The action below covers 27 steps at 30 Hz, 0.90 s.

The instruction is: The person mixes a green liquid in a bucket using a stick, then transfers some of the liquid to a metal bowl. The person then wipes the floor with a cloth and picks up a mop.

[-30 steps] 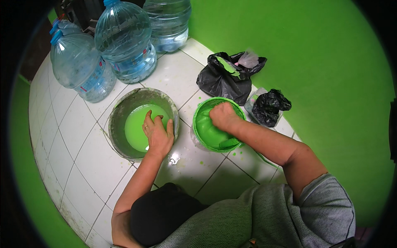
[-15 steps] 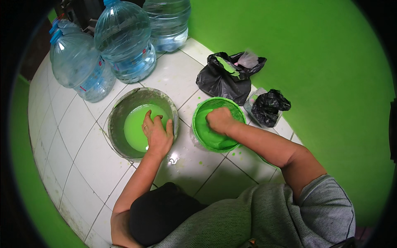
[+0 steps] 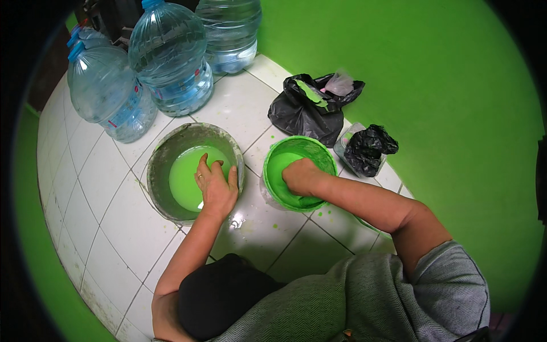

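Observation:
My left hand point(image 3: 214, 188) is open, fingers apart and slightly bent, over the right part of a grimy grey bucket point(image 3: 161, 162) holding pale green liquid point(image 3: 184, 179); its thumb is by the rim. My right hand point(image 3: 303, 179) reaches down into a smaller bucket point(image 3: 310, 145) coated in bright green, with thick green liquid inside. Its fingers are curled down into that bucket and their tips are hidden, so I cannot tell what, if anything, they hold. Green drops and a wet patch point(image 3: 239, 225) lie on the white tiles point(image 3: 102, 194) around the buckets.
Large clear blue water bottles point(image 3: 168, 62) stand at the back left. A black bag point(image 3: 302, 119) with a pale bundle point(image 3: 341, 84) sits behind the green bucket. A clear container point(image 3: 345, 145) topped with crumpled black plastic point(image 3: 370, 148) is beside a green wall point(image 3: 444, 114).
My right hand has moved slightly left and down inside the green bucket, its fingers going further out of sight. My left hand stays in nearly the same place.

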### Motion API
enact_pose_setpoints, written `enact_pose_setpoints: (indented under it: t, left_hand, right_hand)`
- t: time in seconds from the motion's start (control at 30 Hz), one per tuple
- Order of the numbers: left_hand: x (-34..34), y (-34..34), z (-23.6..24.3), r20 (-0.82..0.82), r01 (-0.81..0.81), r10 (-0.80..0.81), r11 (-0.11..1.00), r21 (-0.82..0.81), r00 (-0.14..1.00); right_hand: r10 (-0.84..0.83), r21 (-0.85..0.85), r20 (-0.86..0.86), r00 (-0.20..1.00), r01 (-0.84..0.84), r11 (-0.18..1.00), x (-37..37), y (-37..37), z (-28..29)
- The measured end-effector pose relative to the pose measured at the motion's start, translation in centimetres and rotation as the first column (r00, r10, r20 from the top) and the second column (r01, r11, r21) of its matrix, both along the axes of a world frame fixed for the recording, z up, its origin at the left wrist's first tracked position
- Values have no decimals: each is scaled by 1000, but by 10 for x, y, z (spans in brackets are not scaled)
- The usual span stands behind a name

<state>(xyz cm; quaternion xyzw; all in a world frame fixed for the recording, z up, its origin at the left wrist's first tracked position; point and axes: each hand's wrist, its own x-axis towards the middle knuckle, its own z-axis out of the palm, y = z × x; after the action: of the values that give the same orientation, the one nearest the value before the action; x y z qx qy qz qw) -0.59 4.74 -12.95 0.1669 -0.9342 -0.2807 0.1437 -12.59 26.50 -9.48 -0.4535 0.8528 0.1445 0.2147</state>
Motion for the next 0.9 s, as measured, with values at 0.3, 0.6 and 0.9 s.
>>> enact_pose_setpoints:
  t: [0.3, 0.6, 0.9]
  left_hand:
    - [-1, 0, 2, 1, -3, 3, 1000, -4, 1000]
    - [1, -1, -1, -3, 0, 0, 1000, -4, 1000]
    - [1, 0, 5, 5, -3, 3, 1000, 1, 1000]
  right_hand:
    - [133, 40, -406, 904, -127, 991, -22, 14, -24]
    - [-3, 120, 14, 1000, 2, 993, 4, 1, 6]
    - [24, -97, -425, 905, -72, 993, -17, 11, -19]
